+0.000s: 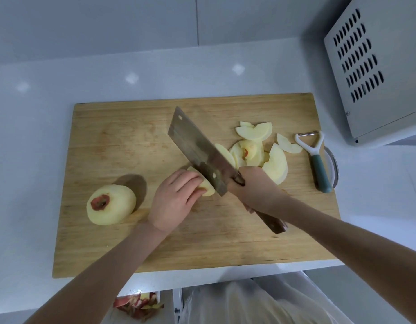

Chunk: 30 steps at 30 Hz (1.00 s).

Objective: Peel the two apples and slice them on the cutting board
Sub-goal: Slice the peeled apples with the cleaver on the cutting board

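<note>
A wooden cutting board [122, 141] lies on the white counter. My left hand [174, 202] holds down a peeled apple piece [208, 188] at the board's middle, fingers curled over it. My right hand [256, 190] grips the wooden handle of a cleaver [197, 150], whose blade stands against the piece's right side. A whole peeled apple [111, 204] with red skin left around its stem sits at the board's left. A heap of apple slices [260, 150] lies to the right of the blade.
A peeler [316, 160] with a teal handle lies at the board's right edge, over a round rim. A grey vented appliance [375, 66] stands at the back right. Red apple peels [139, 305] lie below the counter's front edge.
</note>
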Motion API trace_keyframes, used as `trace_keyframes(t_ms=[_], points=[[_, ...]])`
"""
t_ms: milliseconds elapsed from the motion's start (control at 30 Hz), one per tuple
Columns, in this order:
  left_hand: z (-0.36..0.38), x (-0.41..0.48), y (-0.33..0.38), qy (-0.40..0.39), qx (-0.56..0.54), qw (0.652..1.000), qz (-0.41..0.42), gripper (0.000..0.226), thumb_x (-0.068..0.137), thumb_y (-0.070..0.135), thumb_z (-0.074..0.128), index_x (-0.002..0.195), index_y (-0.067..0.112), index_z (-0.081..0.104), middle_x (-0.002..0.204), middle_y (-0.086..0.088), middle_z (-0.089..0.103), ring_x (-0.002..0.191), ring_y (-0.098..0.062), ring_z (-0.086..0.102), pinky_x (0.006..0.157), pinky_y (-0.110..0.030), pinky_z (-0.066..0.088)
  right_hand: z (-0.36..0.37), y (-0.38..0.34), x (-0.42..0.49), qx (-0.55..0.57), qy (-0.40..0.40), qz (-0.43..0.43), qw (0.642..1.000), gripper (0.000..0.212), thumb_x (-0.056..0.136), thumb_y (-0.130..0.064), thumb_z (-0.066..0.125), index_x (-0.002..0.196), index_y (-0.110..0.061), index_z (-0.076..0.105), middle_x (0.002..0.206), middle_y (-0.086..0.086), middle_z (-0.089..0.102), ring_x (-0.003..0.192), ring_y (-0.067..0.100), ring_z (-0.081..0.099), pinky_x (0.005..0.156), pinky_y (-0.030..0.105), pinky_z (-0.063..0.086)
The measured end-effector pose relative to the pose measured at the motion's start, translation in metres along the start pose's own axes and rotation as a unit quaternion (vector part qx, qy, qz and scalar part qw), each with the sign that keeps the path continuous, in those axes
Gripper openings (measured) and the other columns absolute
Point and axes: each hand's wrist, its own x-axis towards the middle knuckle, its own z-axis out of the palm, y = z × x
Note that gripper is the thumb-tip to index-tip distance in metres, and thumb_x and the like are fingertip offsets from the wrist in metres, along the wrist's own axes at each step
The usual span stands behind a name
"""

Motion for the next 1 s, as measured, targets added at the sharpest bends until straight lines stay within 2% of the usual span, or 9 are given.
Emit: trace_keyframes(t_ms=[100, 267, 433, 600, 700, 767, 833, 900, 1000], points=[[0.0, 0.0, -0.001, -0.012, 0.006, 1.0, -0.001, 0.023, 0.086, 0.025, 0.062, 0.09, 0.004, 0.071, 0.095, -0.007, 0.068, 0.093, -0.019, 0.057, 0.082, -0.033, 0.05, -0.01, 0.004, -0.005, 0.002, 0.01, -0.003, 1.0, 0.025, 0.092, -0.025, 0.052, 0.071, -0.014, 0.05, 0.056, 0.002, 0.054, 0.036, 0.006, 0.051, 0.043, 0.021, 0.049], [-0.016, 0.009, 0.011, 0.06, -0.007, 0.998, -0.024, 0.024, 0.085, 0.026, 0.067, 0.084, 0.003, 0.072, 0.092, -0.008, 0.066, 0.088, -0.02, 0.057, 0.076, -0.03, 0.049, -0.016, 0.01, -0.03, -0.013, 0.1, -0.087, 0.991, 0.019, 0.084, -0.016, 0.06, 0.073, -0.017, 0.045, 0.065, -0.002, 0.05, 0.055, 0.012, 0.045, 0.047, 0.019, 0.037], [-0.049, 0.043, 0.038, 0.151, -0.012, 0.988, 0.028, 0.028, 0.081, 0.032, 0.074, 0.089, 0.01, 0.06, 0.087, -0.011, 0.065, 0.084, -0.021, 0.055, 0.079, -0.026, 0.043, -0.021, 0.017, -0.051, -0.1, 0.138, -0.122, 0.978, 0.028, 0.084, -0.023, 0.063, 0.099, -0.028, 0.039, 0.08, -0.006, 0.059, 0.07, 0.008, 0.052, 0.052, 0.012, 0.032], [-0.035, 0.07, 0.044, -0.011, -0.016, 0.997, 0.069, 0.038, 0.094, 0.043, 0.05, 0.102, 0.012, 0.07, 0.104, -0.007, 0.065, 0.096, -0.022, 0.055, 0.083, -0.033, 0.044, -0.021, 0.02, -0.057, -0.156, 0.185, -0.128, 0.962, 0.025, 0.087, -0.027, 0.061, 0.098, -0.026, 0.039, 0.08, -0.005, 0.057, 0.07, 0.015, 0.052, 0.05, 0.017, 0.03], [-0.022, 0.079, 0.043, -0.082, -0.047, 0.992, 0.085, 0.032, 0.092, 0.042, 0.051, 0.101, 0.021, 0.073, 0.103, 0.002, 0.068, 0.095, -0.021, 0.059, 0.079, -0.037, 0.046, -0.026, 0.025, -0.059, -0.184, 0.205, -0.132, 0.952, 0.025, 0.087, -0.027, 0.06, 0.106, -0.018, 0.047, 0.086, 0.001, 0.065, 0.075, 0.022, 0.061, 0.057, 0.025, 0.035], [-0.02, 0.087, 0.045, -0.12, -0.086, 0.988, 0.041, 0.034, 0.087, 0.05, 0.053, 0.102, 0.028, 0.073, 0.106, 0.007, 0.068, 0.098, -0.017, 0.059, 0.083, -0.036, 0.045, -0.031, 0.031, -0.059, -0.215, 0.212, -0.143, 0.943, 0.026, 0.088, -0.027, 0.058, 0.109, -0.016, 0.047, 0.087, 0.002, 0.066, 0.075, 0.023, 0.062, 0.057, 0.026, 0.034], [-0.022, 0.098, 0.049, -0.187, -0.121, 0.975, -0.03, 0.042, 0.079, 0.062, 0.053, 0.108, 0.037, 0.07, 0.115, 0.014, 0.064, 0.108, -0.01, 0.054, 0.091, -0.033, 0.04, -0.033, 0.036, -0.059, -0.249, 0.221, -0.162, 0.929, 0.028, 0.086, -0.024, 0.06, 0.109, -0.013, 0.05, 0.081, 0.002, 0.067, 0.067, 0.023, 0.062, 0.05, 0.026, 0.031], [-0.02, 0.107, 0.051, -0.258, -0.126, 0.956, -0.061, 0.051, 0.072, 0.071, 0.057, 0.114, 0.043, 0.065, 0.125, 0.018, 0.057, 0.119, -0.006, 0.047, 0.1, -0.031, 0.034, -0.034, 0.043, -0.056, -0.279, 0.233, -0.186, 0.913, 0.031, 0.073, -0.017, 0.073, 0.098, -0.006, 0.058, 0.063, 0.002, 0.064, 0.048, 0.022, 0.058, 0.038, 0.019, 0.016], [-0.014, 0.116, 0.056, -0.304, -0.126, 0.941, -0.078, 0.06, 0.066, 0.075, 0.053, 0.117, 0.046, 0.062, 0.124, 0.017, 0.053, 0.119, -0.007, 0.041, 0.103, -0.032, 0.029, -0.034, 0.046, -0.054, -0.299, 0.25, -0.223, 0.893, 0.037, 0.052, -0.009, 0.083, 0.081, -0.005, 0.059, 0.045, -0.001, 0.053, 0.031, 0.019, 0.046, 0.044, 0.009, 0.002]])
